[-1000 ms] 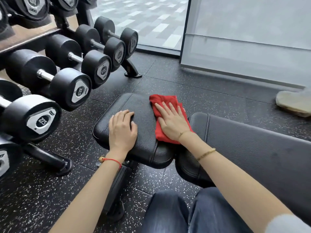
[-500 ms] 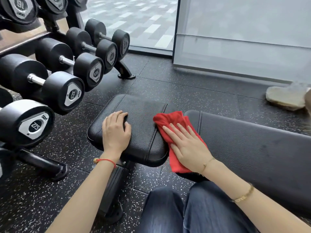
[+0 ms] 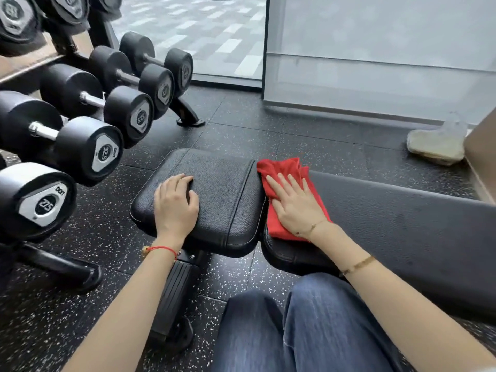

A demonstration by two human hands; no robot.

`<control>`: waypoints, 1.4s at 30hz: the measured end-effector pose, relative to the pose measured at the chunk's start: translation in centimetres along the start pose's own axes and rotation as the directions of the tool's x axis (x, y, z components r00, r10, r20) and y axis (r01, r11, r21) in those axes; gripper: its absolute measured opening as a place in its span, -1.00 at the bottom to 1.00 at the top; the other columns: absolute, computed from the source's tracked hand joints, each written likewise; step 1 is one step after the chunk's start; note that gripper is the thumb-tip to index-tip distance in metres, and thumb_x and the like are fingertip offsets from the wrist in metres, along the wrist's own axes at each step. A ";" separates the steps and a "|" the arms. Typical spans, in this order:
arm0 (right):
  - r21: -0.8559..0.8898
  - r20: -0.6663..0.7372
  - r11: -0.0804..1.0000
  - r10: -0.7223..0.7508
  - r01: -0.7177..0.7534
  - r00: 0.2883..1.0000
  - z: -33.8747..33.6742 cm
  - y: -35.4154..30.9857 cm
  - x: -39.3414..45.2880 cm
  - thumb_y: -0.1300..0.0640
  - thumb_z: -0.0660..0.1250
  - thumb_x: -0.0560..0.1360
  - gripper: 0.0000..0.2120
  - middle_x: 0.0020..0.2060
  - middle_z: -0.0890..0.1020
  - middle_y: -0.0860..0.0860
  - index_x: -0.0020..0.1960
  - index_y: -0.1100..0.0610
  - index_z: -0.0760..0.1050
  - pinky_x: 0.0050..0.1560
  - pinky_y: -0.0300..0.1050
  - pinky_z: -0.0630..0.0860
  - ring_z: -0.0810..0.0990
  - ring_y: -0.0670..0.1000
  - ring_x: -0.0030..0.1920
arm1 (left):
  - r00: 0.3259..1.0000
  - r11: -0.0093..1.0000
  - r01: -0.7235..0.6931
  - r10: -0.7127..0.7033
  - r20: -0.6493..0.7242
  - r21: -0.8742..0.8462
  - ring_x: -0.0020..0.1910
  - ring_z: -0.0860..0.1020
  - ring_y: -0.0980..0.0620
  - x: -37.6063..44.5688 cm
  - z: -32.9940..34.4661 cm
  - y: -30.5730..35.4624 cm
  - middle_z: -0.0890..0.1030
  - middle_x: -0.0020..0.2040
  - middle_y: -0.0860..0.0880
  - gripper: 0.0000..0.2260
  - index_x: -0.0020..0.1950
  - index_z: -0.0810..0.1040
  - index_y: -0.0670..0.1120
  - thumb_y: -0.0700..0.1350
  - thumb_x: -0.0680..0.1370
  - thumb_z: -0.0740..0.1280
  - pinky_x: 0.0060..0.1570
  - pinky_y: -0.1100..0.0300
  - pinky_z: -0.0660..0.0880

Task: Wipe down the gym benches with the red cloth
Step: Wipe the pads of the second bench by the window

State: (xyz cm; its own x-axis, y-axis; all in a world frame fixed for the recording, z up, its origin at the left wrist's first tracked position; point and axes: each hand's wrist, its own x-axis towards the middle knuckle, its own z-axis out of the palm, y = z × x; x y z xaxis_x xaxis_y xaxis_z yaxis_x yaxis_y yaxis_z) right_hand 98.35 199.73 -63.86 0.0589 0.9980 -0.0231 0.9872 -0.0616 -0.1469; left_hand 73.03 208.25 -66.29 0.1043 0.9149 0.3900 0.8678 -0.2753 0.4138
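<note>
Red cloth (image 3: 284, 181) shifted right onto long back pad (image 3: 402, 224) (off seat pad (image 3: 222, 194)); right hand (image 3: 294, 204) presses it flat-fingered; left hand (image 3: 175, 204) rests, fingers curled, on seat pad, gripping nothing.

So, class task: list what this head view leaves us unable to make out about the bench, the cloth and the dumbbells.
- Long pad: its far end is cut off by the right edge.
- Cloth: the middle lies hidden under the right hand.
- Bench base: partly hidden by the left forearm.
- Dumbbells: farther labels too small to read.
</note>
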 end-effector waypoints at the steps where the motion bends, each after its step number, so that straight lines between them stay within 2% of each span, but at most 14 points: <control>1: 0.009 -0.015 0.998 -0.059 0.059 0.998 0.2 0.1 -1.8 -0.01 0.01 0.63 -0.44 0.57 0.00 0.00 0.57 -0.08 -0.10 0.54 0.08 -0.20 -0.07 0.06 0.57 | 1.000 1.000 -0.002 0.002 0.002 0.000 0.37 0.40 -0.08 0.0 0.0 0.0 0.52 0.33 -0.08 -0.68 0.31 0.53 -0.12 -0.14 0.57 0.26 0.45 -0.04 0.21; 3: 0.019 -0.021 0.990 -0.140 0.140 0.990 0.2 0.8 -4.9 -0.02 0.03 0.62 -0.44 0.57 0.03 -0.05 0.57 -0.11 -0.09 0.55 0.06 -0.17 -0.05 0.03 0.57 | 1.000 1.000 -0.005 0.005 0.010 0.001 0.37 0.40 -0.10 0.1 0.0 0.0 0.52 0.34 -0.10 -0.68 0.31 0.53 -0.13 -0.15 0.57 0.26 0.45 -0.04 0.21; 5: 0.020 -0.023 0.990 -0.142 0.142 0.990 -0.1 1.8 -5.7 0.00 0.04 0.62 -0.44 0.56 0.04 -0.08 0.56 -0.13 -0.08 0.55 0.05 -0.14 -0.04 0.00 0.57 | 1.000 1.000 -0.004 0.004 0.030 0.000 0.38 0.40 -0.12 0.2 0.0 0.0 0.52 0.34 -0.12 -0.68 0.31 0.53 -0.14 -0.17 0.57 0.27 0.46 -0.04 0.20; 11: 0.049 -0.025 0.987 0.152 -0.151 0.988 -1.2 3.3 0.8 0.03 0.02 0.64 -0.46 0.57 0.01 0.04 0.57 -0.05 -0.06 0.54 0.10 -0.18 -0.06 0.09 0.57 | 0.998 0.994 -0.033 0.038 0.052 -0.102 0.36 0.41 -0.13 -0.3 -0.7 2.4 0.53 0.31 -0.14 -0.71 0.28 0.54 -0.17 -0.22 0.57 0.25 0.45 -0.07 0.25; 14: 0.024 -0.026 0.984 0.176 -0.176 0.984 -1.1 2.8 2.4 0.02 0.01 0.64 -0.46 0.57 0.02 0.08 0.58 -0.02 -0.04 0.54 0.11 -0.18 -0.04 0.12 0.56 | 0.993 0.985 -0.094 0.103 0.060 -0.143 0.36 0.42 -0.06 -1.5 -0.3 5.5 0.53 0.30 -0.08 -0.70 0.29 0.53 -0.13 -0.20 0.56 0.26 0.43 -0.05 0.28; 20: 0.032 -0.090 0.999 0.023 -0.020 0.996 -0.2 3.5 -5.2 0.02 0.06 0.62 -0.45 0.56 0.07 -0.02 0.57 -0.08 -0.03 0.54 0.05 -0.16 0.00 0.04 0.56 | 0.960 0.956 -0.220 0.248 0.132 -0.193 0.36 0.42 -0.06 -4.2 2.0 12.6 0.53 0.32 -0.04 -0.66 0.30 0.53 -0.08 -0.15 0.53 0.27 0.41 -0.03 0.29; 22: 0.025 -0.095 0.999 0.034 -0.032 0.995 -0.1 4.8 -8.0 0.03 0.07 0.62 -0.44 0.56 0.09 -0.05 0.56 -0.10 -0.03 0.55 0.04 -0.11 0.02 0.02 0.56 | 0.943 0.944 -0.248 0.286 0.167 -0.217 0.37 0.42 -0.06 -4.9 2.8 14.3 0.53 0.32 -0.04 -0.66 0.31 0.53 -0.08 -0.15 0.53 0.27 0.40 -0.03 0.28; 25: 0.044 -0.102 0.990 0.137 -0.133 0.985 -0.5 7.8 -9.9 0.05 0.09 0.62 -0.45 0.55 0.10 -0.04 0.56 -0.09 0.00 0.55 0.05 -0.10 0.03 0.03 0.56 | 0.924 0.929 -0.269 0.324 0.205 -0.256 0.37 0.42 -0.07 -5.9 3.9 16.0 0.53 0.32 -0.04 -0.66 0.30 0.54 -0.09 -0.16 0.53 0.27 0.40 -0.05 0.28; 29: 0.091 -0.066 0.944 0.324 -0.317 0.944 -1.5 10.8 -7.1 0.04 0.04 0.64 -0.47 0.57 0.05 0.02 0.57 -0.06 -0.02 0.54 0.08 -0.16 -0.02 0.08 0.57 | 0.918 0.920 -0.286 0.343 0.198 -0.268 0.36 0.42 -0.07 -6.6 4.7 16.5 0.53 0.31 -0.02 -0.69 0.28 0.56 -0.06 -0.12 0.54 0.28 0.40 -0.05 0.28; 31: 0.088 -0.067 0.927 0.370 -0.364 0.927 -1.7 11.0 -5.0 0.03 0.02 0.64 -0.47 0.57 0.03 0.04 0.57 -0.04 -0.03 0.53 0.09 -0.17 -0.02 0.10 0.56 | 0.926 0.916 -0.272 0.332 0.179 -0.293 0.35 0.43 -0.06 -6.6 4.9 16.3 0.54 0.30 -0.01 -0.71 0.26 0.57 -0.04 -0.11 0.54 0.30 0.40 -0.04 0.28; 42: 0.052 -0.082 0.939 0.344 -0.341 0.935 -1.1 10.8 -3.4 -0.01 -0.01 0.63 -0.47 0.57 0.03 0.04 0.57 -0.05 -0.04 0.53 0.11 -0.20 -0.04 0.09 0.57 | 0.934 0.902 -0.267 0.329 0.140 -0.340 0.33 0.44 -0.07 -6.7 5.5 16.0 0.56 0.27 -0.02 -0.74 0.23 0.59 -0.07 -0.14 0.56 0.29 0.40 -0.05 0.28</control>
State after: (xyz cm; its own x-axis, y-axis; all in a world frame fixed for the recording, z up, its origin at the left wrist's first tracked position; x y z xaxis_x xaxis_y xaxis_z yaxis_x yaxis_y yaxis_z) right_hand 108.98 195.66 -64.31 0.4068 0.9135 0.0090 0.8990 -0.3985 -0.1818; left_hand 88.85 199.34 -66.84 0.4510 0.8052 0.3850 0.5898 -0.5926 0.5485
